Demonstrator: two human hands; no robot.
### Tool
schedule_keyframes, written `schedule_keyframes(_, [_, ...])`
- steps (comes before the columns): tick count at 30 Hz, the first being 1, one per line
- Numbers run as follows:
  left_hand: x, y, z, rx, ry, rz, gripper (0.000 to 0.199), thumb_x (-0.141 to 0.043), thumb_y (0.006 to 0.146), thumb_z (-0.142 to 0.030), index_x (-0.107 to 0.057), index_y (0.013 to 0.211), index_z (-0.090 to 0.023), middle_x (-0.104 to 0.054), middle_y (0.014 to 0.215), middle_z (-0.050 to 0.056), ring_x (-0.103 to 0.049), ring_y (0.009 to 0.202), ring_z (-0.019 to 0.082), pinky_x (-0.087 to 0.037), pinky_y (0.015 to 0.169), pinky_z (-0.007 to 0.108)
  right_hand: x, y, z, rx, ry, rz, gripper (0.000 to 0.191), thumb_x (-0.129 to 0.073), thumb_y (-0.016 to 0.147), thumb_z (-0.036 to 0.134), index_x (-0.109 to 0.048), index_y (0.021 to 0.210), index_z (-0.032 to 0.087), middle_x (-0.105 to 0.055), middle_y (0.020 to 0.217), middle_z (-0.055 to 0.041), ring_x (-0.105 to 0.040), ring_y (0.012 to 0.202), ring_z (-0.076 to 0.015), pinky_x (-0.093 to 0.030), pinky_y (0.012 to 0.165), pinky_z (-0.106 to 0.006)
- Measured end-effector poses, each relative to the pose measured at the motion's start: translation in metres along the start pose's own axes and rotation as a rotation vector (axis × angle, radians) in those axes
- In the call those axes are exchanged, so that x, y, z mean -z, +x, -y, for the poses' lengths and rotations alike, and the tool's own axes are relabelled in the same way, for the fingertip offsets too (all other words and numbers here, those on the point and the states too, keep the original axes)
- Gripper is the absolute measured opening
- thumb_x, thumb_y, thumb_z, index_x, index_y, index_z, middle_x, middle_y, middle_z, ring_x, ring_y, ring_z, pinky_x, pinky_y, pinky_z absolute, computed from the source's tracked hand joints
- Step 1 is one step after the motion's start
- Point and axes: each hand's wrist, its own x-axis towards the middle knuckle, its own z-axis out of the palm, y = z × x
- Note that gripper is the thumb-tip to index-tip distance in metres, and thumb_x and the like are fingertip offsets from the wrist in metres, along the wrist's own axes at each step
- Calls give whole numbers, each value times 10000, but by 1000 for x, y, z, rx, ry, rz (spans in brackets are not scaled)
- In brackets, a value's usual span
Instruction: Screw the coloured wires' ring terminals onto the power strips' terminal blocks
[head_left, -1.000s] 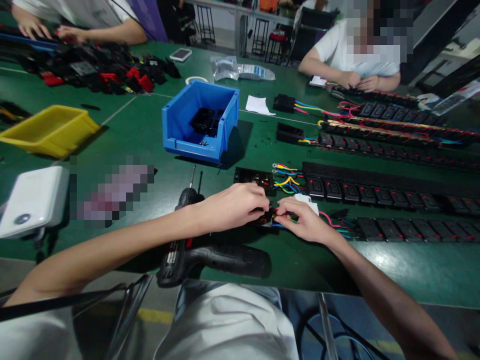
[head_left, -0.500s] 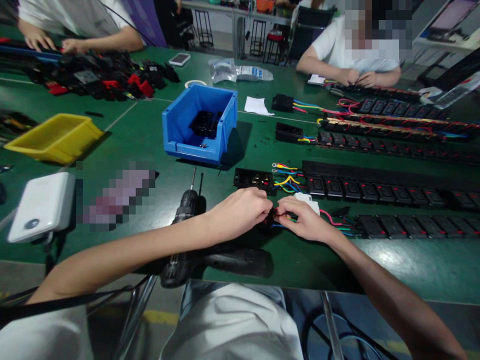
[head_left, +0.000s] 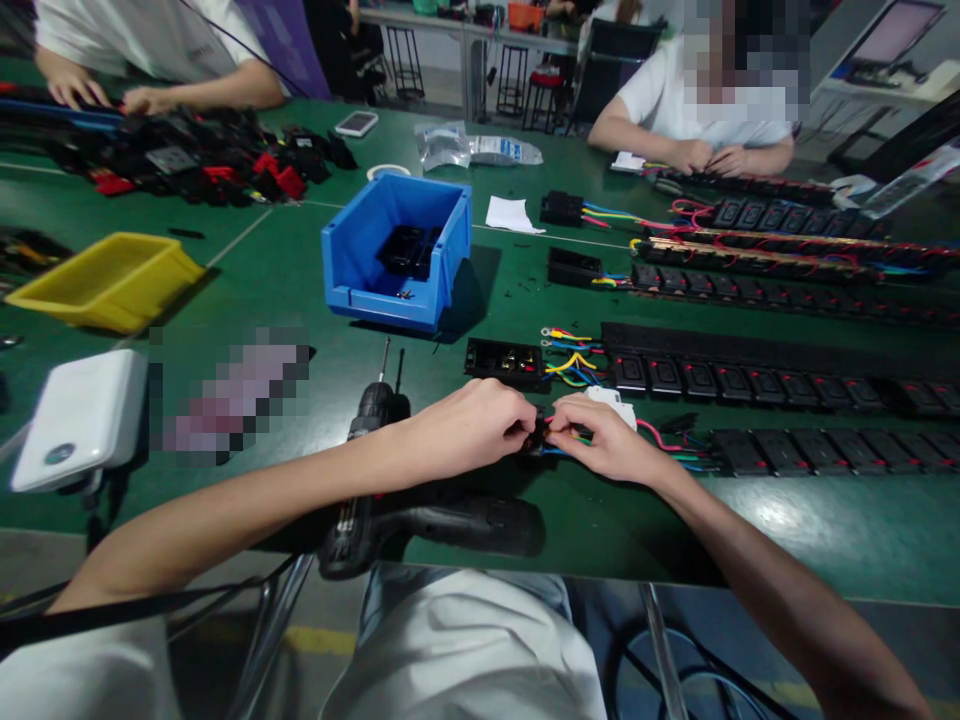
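Observation:
My left hand (head_left: 495, 425) is closed with its fingertips at a small black part (head_left: 534, 440), most of which the fingers hide. Facing it from the right, my right hand (head_left: 600, 435) pinches at the coloured wires by the same part. Red, green and blue wires run from there to a black socket strip (head_left: 795, 452). Just behind my hands lie an open black housing (head_left: 504, 358) and a second socket strip (head_left: 697, 378). A white piece (head_left: 611, 402) shows behind my right hand.
A black power drill (head_left: 360, 480) lies under my left forearm. Beyond are a blue bin (head_left: 397, 250), a yellow tray (head_left: 109, 285), a white power bank (head_left: 82, 420) and more socket strips (head_left: 712, 285). Two people work across the table (head_left: 465, 290).
My left hand has shifted very slightly left, and a little more of the small black part shows between my hands. The whole view has moved slightly.

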Motion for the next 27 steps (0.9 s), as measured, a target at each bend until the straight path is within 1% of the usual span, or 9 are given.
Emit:
schedule_keyframes(3, [2,0,1,-29,-5,-6,152,-551,855,-136,-691,867,-195,-683,822,10,-644,772,143,-412,683,224,1,0,1,-4,9,-7,175,-540,911,289,-545,793,159,-539,753,0,-476,751,-98,-340,719,-230])
schedule_keyframes(7, [18,-5,3,-77,-16,4,87,-580,875,-216,-638,932,-186,-638,926,19,-616,841,138,-432,749,224,2,-1,1,-15,18,-10,203,-546,909,304,-534,770,156,-535,743,1,-476,740,-95,-338,700,-224])
schedule_keyframes(8, [23,-7,3,-82,-2,2,133,-623,855,-264,-620,961,-184,-621,981,30,-605,885,150,-436,777,232,2,-1,1,-15,22,-9,207,-547,908,306,-532,767,155,-536,744,1,-477,739,-94,-339,699,-223])
schedule_keyframes(10, [32,-10,5,-93,38,11,349,-725,771,-344,-582,1047,-186,-576,1101,54,-570,1011,190,-431,849,263,2,0,1,-10,27,-12,203,-545,910,306,-540,773,156,-547,755,-1,-486,750,-96,-346,710,-225])
schedule_keyframes(12, [36,-12,9,-106,57,62,513,-776,713,-350,-534,1139,-197,-552,1157,61,-539,1083,213,-417,884,280,2,0,2,-3,20,-18,187,-543,912,299,-554,789,159,-564,774,-6,-499,774,-102,-354,734,-231])
schedule_keyframes(15, [34,-11,15,-123,25,159,558,-755,745,-290,-470,1218,-212,-580,1131,44,-575,1015,191,-417,819,255,3,0,3,13,6,-8,175,-542,913,287,-555,794,159,-568,779,-8,-498,781,-105,-355,745,-238])
schedule_keyframes(17, [31,-10,19,-134,-9,170,577,-747,756,-287,-443,1242,-218,-596,1125,41,-595,960,183,-414,772,244,4,0,3,20,7,2,177,-538,915,280,-547,787,157,-561,773,-7,-490,768,-103,-353,730,-235])
schedule_keyframes(21, [28,-8,24,-185,-49,139,520,-735,771,-296,-473,1213,-214,-609,1091,45,-599,937,182,-421,768,247,6,0,5,36,11,6,191,-534,918,278,-530,771,156,-551,759,-9,-480,748,-102,-353,708,-233])
schedule_keyframes(27, [21,-5,35,-316,-52,136,348,-654,846,-309,-570,1163,-192,-573,1189,98,-583,1058,207,-447,902,294,6,0,7,40,-31,-2,161,-543,914,262,-539,788,162,-581,781,-18,-525,825,-123,-384,773,-255])
